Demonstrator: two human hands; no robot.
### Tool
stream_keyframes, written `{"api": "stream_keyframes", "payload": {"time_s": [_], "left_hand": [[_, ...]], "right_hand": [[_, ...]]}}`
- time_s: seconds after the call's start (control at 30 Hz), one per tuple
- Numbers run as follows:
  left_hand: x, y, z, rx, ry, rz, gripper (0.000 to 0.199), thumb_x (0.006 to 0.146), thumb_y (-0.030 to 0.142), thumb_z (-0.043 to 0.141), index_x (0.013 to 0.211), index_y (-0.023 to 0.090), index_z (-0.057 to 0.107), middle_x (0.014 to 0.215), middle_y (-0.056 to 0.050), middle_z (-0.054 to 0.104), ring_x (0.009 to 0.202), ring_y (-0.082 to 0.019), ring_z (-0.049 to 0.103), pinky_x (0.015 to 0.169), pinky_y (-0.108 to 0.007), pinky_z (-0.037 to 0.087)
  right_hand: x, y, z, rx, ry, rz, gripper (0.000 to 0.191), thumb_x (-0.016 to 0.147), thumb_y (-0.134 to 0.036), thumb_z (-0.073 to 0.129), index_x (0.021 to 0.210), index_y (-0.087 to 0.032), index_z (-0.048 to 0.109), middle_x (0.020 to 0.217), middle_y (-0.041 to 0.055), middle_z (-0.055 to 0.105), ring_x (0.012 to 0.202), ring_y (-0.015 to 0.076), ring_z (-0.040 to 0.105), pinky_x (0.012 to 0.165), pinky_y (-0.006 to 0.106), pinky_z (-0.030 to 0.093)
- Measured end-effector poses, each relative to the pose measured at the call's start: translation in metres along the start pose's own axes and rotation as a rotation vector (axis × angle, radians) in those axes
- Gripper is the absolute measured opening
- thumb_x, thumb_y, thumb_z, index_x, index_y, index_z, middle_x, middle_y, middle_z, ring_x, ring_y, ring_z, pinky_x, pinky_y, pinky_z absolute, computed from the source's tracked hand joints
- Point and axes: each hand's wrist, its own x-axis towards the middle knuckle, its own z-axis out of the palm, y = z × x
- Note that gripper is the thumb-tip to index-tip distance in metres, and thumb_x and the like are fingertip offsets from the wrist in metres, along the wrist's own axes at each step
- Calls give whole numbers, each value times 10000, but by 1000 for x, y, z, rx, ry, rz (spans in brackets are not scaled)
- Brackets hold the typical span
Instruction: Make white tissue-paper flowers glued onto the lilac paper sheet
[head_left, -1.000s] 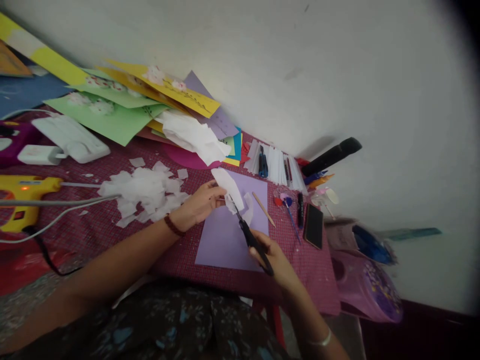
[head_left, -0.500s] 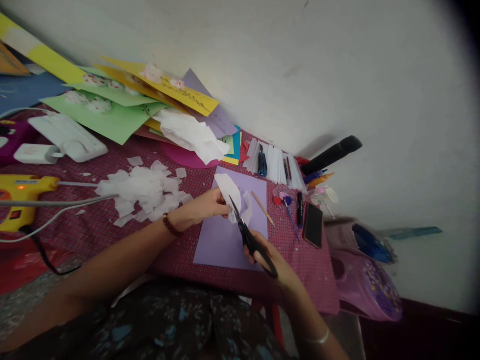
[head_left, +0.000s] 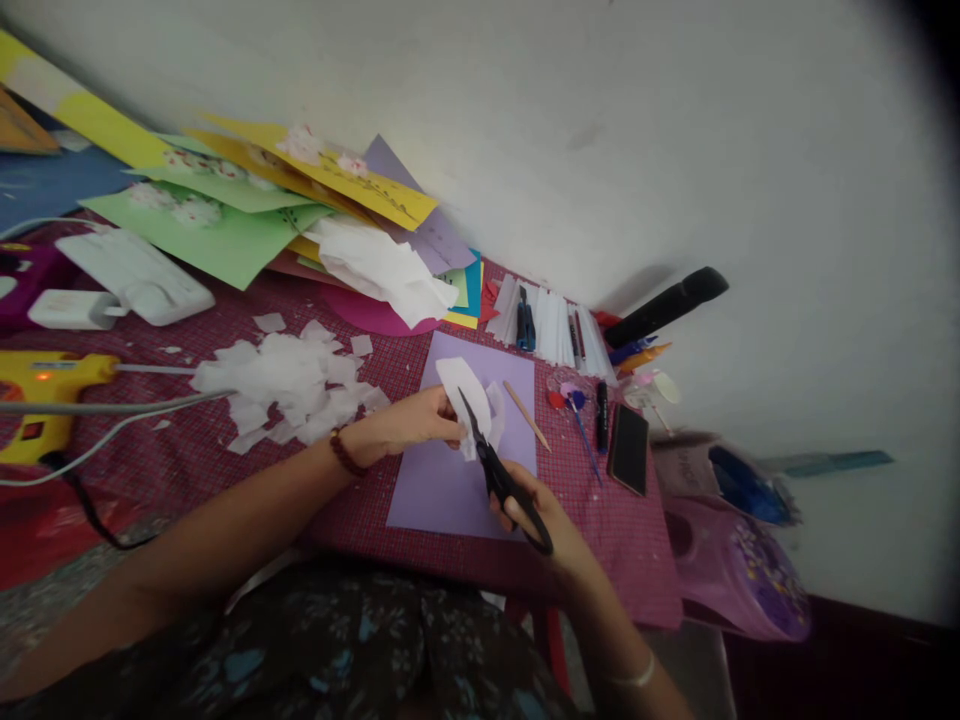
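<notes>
My left hand (head_left: 433,418) pinches a folded piece of white tissue paper (head_left: 459,380) above a purple sheet of card (head_left: 442,490). Black-handled scissors (head_left: 501,475) are in my right hand (head_left: 536,505), with fingers wrapped around the handles. Their blades lie across the tissue, close to my left fingertips. A curled strip of white tissue (head_left: 496,410) shows just right of the blades, over the card; whether it is still joined to the held piece I cannot tell. A wooden stick (head_left: 526,416) rests along the card's right edge.
Cut tissue pieces (head_left: 289,385) lie heaped at left, near a yellow glue gun (head_left: 56,400) and cables. Decorated cards (head_left: 247,200) are stacked behind, with crumpled white tissue (head_left: 379,270). Glue sticks (head_left: 553,330), a cutter knife (head_left: 525,322), a marker (head_left: 601,418) and a phone (head_left: 628,448) sit at right.
The held tissue has tilted and dropped slightly to the right. The scissors have shifted a little, and their blades now lie further across it.
</notes>
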Motion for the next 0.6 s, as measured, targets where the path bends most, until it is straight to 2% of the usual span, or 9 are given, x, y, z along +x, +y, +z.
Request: {"api": "stream_keyframes", "payload": {"time_s": [0.27, 0.47, 0.53, 0.6], "left_hand": [[0, -1, 1, 11, -6, -4, 244, 629, 129, 663, 867, 138, 607, 769, 12, 607, 656, -98, 539, 635, -250, 442], [-3, 2, -1, 9, 9, -25, 413, 636, 145, 701, 1038, 148, 605, 843, 5, 635, 712, -112, 567, 669, -256, 441], [-3, 4, -5, 8, 85, 1, 348, 663, 172, 708, 996, 140, 615, 862, -8, 642, 737, -113, 575, 685, -252, 440], [-2, 7, -9, -23, 212, 7, 252, 694, 213, 699, 920, 135, 619, 826, -8, 639, 693, -101, 565, 666, -246, 438]], "right_hand": [[1, 4, 2, 17, 38, 30, 623, 813, -618, 654, 1255, -183, 594, 752, -18, 494, 568, 91, 367, 532, 242, 301], [0, 9, -1, -31, 85, 67, 581, 812, -562, 680, 1250, -188, 600, 728, -29, 467, 554, 84, 326, 493, 224, 263], [0, 10, -1, -46, 105, 65, 565, 812, -539, 685, 1251, -194, 599, 727, -28, 467, 560, 90, 330, 497, 225, 265], [1, 11, -2, -52, 131, 49, 553, 801, -518, 696, 1243, -200, 601, 757, -17, 490, 600, 105, 374, 531, 232, 303]]}}
